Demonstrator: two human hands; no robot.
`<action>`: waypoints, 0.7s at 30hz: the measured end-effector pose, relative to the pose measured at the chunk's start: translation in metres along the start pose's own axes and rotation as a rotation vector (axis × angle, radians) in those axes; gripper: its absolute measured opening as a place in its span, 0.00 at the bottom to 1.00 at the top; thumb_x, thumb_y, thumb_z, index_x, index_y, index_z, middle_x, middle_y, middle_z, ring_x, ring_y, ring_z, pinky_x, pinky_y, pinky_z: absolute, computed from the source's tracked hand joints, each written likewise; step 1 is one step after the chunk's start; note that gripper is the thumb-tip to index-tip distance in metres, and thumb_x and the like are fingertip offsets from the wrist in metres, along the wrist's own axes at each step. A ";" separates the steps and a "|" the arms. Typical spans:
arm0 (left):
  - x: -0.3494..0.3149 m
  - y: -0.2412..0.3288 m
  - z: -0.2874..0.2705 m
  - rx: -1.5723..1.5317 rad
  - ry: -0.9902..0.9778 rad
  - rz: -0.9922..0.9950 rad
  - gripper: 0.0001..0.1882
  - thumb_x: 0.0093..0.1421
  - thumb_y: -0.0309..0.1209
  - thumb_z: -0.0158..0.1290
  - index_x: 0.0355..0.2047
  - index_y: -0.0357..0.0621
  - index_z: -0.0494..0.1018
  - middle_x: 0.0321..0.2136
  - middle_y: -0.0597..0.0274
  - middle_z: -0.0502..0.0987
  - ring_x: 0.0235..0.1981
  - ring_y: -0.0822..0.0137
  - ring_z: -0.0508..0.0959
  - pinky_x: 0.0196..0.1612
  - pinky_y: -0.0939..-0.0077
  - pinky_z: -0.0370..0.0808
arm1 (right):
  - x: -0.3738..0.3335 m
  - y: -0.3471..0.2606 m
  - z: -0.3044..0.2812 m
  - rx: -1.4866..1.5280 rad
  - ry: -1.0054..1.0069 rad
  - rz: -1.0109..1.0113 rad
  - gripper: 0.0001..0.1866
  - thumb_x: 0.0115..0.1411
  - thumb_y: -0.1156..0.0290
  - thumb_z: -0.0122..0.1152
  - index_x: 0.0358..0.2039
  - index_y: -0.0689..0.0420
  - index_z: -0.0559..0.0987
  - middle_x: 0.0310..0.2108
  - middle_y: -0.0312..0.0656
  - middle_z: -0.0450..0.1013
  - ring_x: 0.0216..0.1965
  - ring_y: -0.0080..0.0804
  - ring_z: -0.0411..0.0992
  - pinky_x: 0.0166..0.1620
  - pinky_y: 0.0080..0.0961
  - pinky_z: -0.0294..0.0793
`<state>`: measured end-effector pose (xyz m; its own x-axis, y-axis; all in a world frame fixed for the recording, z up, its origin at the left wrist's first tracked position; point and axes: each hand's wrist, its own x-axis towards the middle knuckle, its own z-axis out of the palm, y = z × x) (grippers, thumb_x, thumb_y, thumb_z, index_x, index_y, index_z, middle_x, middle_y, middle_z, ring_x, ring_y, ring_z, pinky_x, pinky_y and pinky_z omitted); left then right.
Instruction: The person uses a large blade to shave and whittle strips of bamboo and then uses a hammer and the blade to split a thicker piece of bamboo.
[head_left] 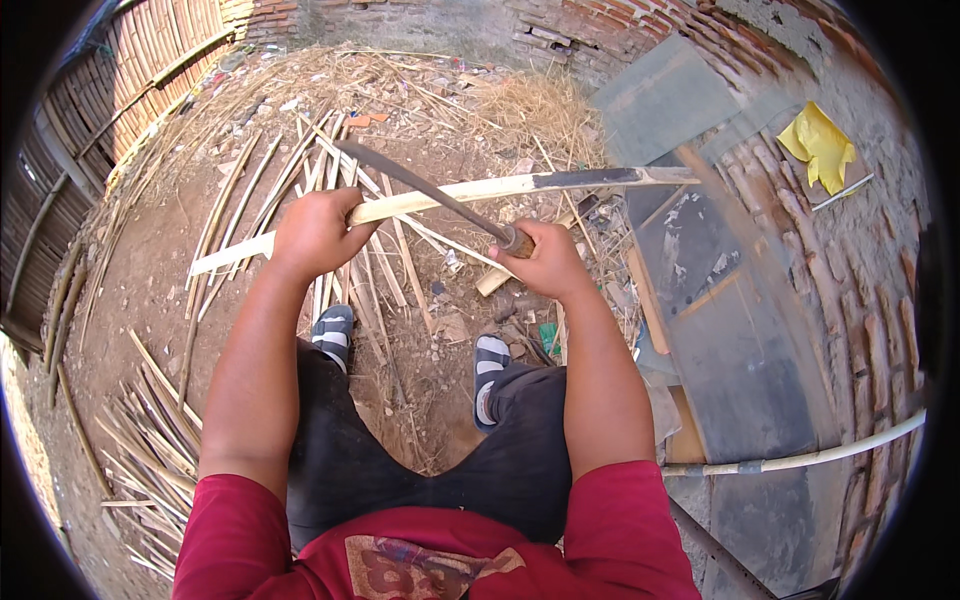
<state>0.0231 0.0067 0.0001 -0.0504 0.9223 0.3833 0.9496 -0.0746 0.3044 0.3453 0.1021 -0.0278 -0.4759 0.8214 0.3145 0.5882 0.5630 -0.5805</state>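
Observation:
My left hand (318, 232) is closed round a long pale bamboo strip (450, 196), which lies crosswise in front of me and has a dark stretch toward its right part. In my right hand (548, 262) is the wooden handle of a machete (425, 188). Its dark blade slants up and to the left, crossing over the strip just right of my left hand. Whether the edge touches the strip I cannot tell. Beneath my hands, many split bamboo strips (392, 262) lie on the dirt.
A pile of thin strips (150, 450) lies at lower left. Grey boards (745, 370) lean by a brick wall (850, 290) on the right, with a yellow sheet (820, 145) and a pale pole (830, 455). Straw (540, 110) and rubble lie farther off; a bamboo fence (150, 75) stands at left.

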 end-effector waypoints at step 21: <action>0.000 0.015 0.001 0.024 -0.178 -0.088 0.20 0.62 0.46 0.58 0.32 0.39 0.77 0.27 0.43 0.81 0.34 0.42 0.82 0.41 0.49 0.78 | 0.004 0.017 -0.006 -0.069 0.165 0.201 0.14 0.57 0.65 0.70 0.41 0.59 0.84 0.30 0.50 0.82 0.32 0.43 0.80 0.40 0.37 0.77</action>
<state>0.0382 0.0058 0.0036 -0.0804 0.9775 0.1949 0.9510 0.0167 0.3087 0.3574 0.1153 -0.0313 -0.2356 0.9179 0.3194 0.7058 0.3875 -0.5930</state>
